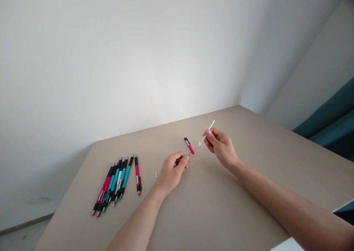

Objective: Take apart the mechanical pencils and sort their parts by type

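So far we have one pen apart: our right hand [219,144] pinches its white refill [207,134], our left hand's [173,171] fingers close on something small, the red barrel piece [189,145] lies between them mid-counter; the pen row [117,182] near the left edge waits whole

pens [117,182] on table [221,206], perhaps a cap [156,174]

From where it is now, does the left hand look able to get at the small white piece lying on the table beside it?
Probably yes. The small white piece lies in the open on the beige table, just left of the left hand, with nothing between them. That hand's fingers are pinched shut, seemingly on something small.
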`<act>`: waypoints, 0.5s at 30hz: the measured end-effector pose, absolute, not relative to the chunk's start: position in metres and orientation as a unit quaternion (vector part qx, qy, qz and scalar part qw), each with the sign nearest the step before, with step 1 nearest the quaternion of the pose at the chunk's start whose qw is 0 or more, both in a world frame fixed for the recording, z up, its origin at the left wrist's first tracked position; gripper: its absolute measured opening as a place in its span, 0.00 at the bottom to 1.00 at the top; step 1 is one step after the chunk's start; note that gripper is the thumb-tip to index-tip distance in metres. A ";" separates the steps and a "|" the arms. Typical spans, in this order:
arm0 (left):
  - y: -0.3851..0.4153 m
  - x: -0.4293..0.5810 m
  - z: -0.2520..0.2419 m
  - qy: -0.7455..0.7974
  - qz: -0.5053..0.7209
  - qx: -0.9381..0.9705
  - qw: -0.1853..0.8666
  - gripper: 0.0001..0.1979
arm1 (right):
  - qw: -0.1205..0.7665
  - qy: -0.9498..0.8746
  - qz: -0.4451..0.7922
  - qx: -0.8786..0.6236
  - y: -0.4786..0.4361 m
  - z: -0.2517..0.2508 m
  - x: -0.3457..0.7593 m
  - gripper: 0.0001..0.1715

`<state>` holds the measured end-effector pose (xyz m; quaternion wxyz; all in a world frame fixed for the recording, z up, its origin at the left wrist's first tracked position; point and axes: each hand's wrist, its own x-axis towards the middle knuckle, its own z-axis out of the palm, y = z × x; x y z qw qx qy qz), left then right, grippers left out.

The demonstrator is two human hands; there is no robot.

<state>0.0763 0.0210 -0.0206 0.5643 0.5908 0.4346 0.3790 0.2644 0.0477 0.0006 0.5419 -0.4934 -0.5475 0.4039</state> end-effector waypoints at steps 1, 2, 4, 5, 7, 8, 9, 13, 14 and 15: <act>0.021 0.076 -0.021 0.436 0.380 0.591 0.563 0.14 | 0.537 -0.548 0.392 -0.507 0.049 0.001 0.268 0.23; 0.021 0.076 -0.021 0.436 0.380 0.591 0.562 0.14 | 0.520 -0.562 0.374 -0.524 0.050 0.002 0.271 0.23; 0.021 0.077 -0.021 0.436 0.382 0.591 0.561 0.14 | 0.453 -0.612 0.326 -0.561 0.050 0.003 0.276 0.23; 0.021 0.077 -0.021 0.436 0.382 0.591 0.560 0.13 | 0.410 -0.640 0.297 -0.578 0.049 0.003 0.278 0.23; 0.022 0.077 -0.020 0.436 0.383 0.591 0.560 0.14 | 0.325 -0.689 0.246 -0.599 0.047 0.005 0.279 0.24; 0.021 0.077 -0.020 0.436 0.384 0.591 0.560 0.14 | 0.286 -0.711 0.225 -0.602 0.046 0.005 0.278 0.23; 0.021 0.077 -0.019 0.436 0.384 0.590 0.561 0.14 | 0.247 -0.732 0.206 -0.601 0.045 0.006 0.277 0.22; 0.021 0.078 -0.018 0.438 0.386 0.586 0.562 0.14 | 0.129 -0.784 0.162 -0.586 0.042 0.007 0.275 0.19; 0.021 0.078 -0.018 0.438 0.386 0.585 0.562 0.14 | 0.114 -0.789 0.161 -0.582 0.042 0.007 0.275 0.18; 0.021 0.078 -0.018 0.439 0.387 0.584 0.563 0.14 | 0.104 -0.793 0.164 -0.577 0.040 0.007 0.275 0.17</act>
